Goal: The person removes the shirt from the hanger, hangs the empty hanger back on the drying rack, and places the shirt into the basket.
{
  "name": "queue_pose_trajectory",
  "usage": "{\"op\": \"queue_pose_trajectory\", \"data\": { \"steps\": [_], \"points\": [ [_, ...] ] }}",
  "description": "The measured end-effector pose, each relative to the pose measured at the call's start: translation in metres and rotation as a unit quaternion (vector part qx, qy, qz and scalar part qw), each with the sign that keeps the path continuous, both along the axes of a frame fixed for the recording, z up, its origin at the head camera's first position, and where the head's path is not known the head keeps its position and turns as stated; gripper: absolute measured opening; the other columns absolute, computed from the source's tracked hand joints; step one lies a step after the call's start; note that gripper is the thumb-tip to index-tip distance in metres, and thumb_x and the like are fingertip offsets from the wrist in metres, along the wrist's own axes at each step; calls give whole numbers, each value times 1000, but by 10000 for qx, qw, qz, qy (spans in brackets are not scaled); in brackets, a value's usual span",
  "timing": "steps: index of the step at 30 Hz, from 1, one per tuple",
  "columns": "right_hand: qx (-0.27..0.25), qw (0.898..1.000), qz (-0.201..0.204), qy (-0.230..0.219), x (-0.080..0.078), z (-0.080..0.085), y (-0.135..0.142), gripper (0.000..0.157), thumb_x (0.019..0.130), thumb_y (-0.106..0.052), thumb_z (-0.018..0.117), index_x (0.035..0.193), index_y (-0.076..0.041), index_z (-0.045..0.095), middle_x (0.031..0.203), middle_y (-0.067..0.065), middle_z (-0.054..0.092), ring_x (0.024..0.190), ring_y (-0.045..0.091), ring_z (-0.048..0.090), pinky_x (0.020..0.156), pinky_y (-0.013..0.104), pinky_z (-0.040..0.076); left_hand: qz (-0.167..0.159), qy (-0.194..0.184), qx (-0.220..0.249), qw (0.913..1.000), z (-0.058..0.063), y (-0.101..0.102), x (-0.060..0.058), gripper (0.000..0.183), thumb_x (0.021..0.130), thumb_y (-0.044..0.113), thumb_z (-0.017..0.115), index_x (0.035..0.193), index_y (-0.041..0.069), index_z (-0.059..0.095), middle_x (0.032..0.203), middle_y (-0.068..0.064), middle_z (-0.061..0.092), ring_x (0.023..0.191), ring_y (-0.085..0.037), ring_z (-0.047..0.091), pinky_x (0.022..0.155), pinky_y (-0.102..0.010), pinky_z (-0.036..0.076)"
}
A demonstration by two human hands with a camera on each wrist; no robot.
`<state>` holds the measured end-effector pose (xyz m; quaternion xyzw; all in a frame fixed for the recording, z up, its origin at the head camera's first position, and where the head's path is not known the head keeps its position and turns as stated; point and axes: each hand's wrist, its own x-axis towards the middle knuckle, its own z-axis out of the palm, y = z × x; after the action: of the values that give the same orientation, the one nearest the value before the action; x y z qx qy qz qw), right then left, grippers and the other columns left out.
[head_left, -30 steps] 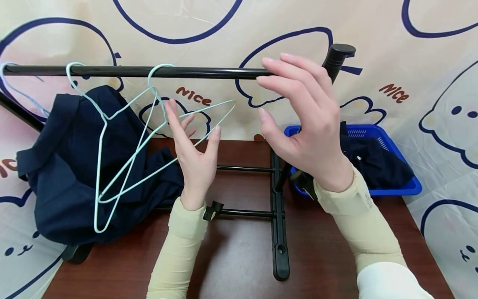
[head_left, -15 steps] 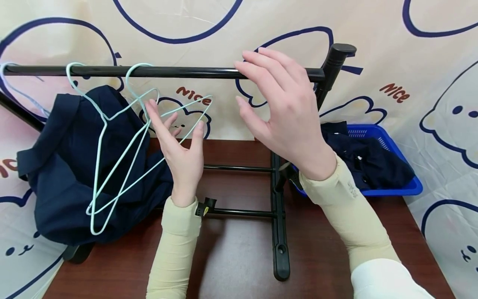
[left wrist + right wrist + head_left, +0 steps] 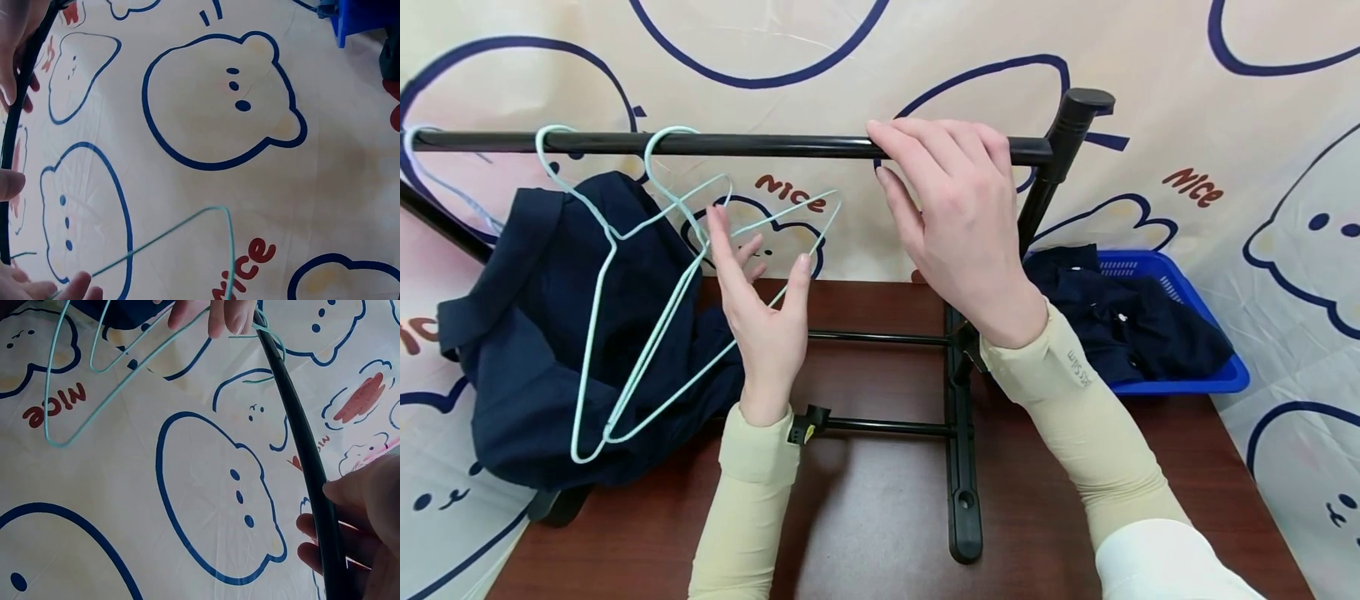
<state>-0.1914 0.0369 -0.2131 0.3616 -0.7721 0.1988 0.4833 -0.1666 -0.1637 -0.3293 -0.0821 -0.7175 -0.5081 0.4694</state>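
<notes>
A black clothes rail (image 3: 760, 146) runs across the head view, and two mint wire hangers hook over it. My left hand (image 3: 767, 325) is raised with its fingers spread; they touch the nearer mint hanger (image 3: 670, 130), which hangs tilted, and the fingers are not curled round it. My right hand (image 3: 958, 225) grips the rail near its right end post (image 3: 1071, 121), with the fingers over the top. The right wrist view shows those fingers (image 3: 369, 512) wrapped round the rail (image 3: 300, 437). The hanger's wire (image 3: 228, 237) crosses the left wrist view.
A navy garment (image 3: 542, 333) hangs on the left under the second hanger (image 3: 553, 132). Another hook (image 3: 415, 135) sits at the rail's far left. A blue basket (image 3: 1225, 375) with dark clothes stands at the right. The rack's black base (image 3: 962, 467) lies on the brown table.
The nearer hanger slid left along the rail with my left hand against it. My right hand moved left and came down onto the rail, closing round it.
</notes>
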Motion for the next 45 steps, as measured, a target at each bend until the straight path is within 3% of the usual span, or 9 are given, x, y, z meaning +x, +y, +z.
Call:
{"op": "queue_pose_trajectory", "data": {
  "steps": [10, 15, 20, 25, 29, 33, 41, 45],
  "points": [
    [7, 10000, 18, -81, -1, -2, -1, 36, 106, -27, 54, 133, -7, 68, 125, 10, 68, 115, 29, 56, 104, 42, 31, -374, -135, -411, 9984, 1, 10, 25, 60, 92, 1, 70, 146, -8, 46, 149, -16, 50, 121, -30, 57, 97, -51, 45],
    [2, 10000, 17, -70, -1, -2, -2, 36, 106, -26, 55, 134, -7, 67, 126, 9, 68, 115, 28, 56, 104, 42, 31, -642, -173, -771, 9948, -31, -4, 17, 54, 92, 4, 73, 143, 1, 55, 141, -9, 59, 114, -30, 63, 92, -49, 49],
    [-18, 10000, 12, -35, -2, -3, -4, 35, 105, -26, 55, 133, -8, 68, 125, 7, 68, 114, 26, 56, 103, 41, 32, -708, -555, -978, 9911, -61, -21, 15, 54, 94, 11, 74, 145, 10, 57, 142, -1, 60, 115, -25, 63, 93, -45, 49],
    [-200, 9998, -32, -70, -2, -4, -6, 35, 106, -28, 55, 131, -8, 70, 123, 7, 69, 113, 25, 58, 104, 40, 31, -858, -1034, -1233, 9832, -78, -36, 20, 51, 96, 17, 72, 146, 19, 58, 142, 7, 59, 115, -21, 63, 90, -45, 49],
    [-365, 9993, -81, -78, -3, -4, -9, 35, 107, -29, 54, 127, -8, 72, 120, 6, 71, 109, 24, 59, 102, 39, 32, -1143, -1495, -1412, 9719, -90, -47, 25, 49, 96, 17, 73, 143, 24, 61, 136, 5, 63, 113, -19, 63, 91, -40, 48],
    [-484, 9988, -94, -71, -3, -5, -12, 35, 107, -30, 53, 125, -8, 73, 118, 6, 72, 107, 24, 61, 101, 39, 33, -1336, -1932, -1569, 9593, -103, -56, 31, 44, 96, 18, 74, 139, 20, 65, 134, 2, 65, 115, -18, 62, 92, -41, 47],
    [-624, 9979, -159, -41, -3, -4, -11, 34, 107, -31, 53, 123, -9, 74, 116, 5, 73, 107, 23, 61, 100, 39, 34, -988, -2688, -1668, 9435, -125, -81, 29, 37, 99, 26, 70, 135, 17, 69, 139, -3, 62, 127, -24, 57, 97, -50, 47],
    [-624, 9979, -181, -17, -2, -3, -11, 34, 107, -30, 53, 124, -10, 74, 115, 4, 73, 107, 23, 61, 100, 39, 34, -602, -2966, -1550, 9404, -131, -102, 24, 35, 100, 21, 68, 134, 13, 69, 133, -8, 65, 123, -27, 59, 95, -41, 48]
  ]
}}
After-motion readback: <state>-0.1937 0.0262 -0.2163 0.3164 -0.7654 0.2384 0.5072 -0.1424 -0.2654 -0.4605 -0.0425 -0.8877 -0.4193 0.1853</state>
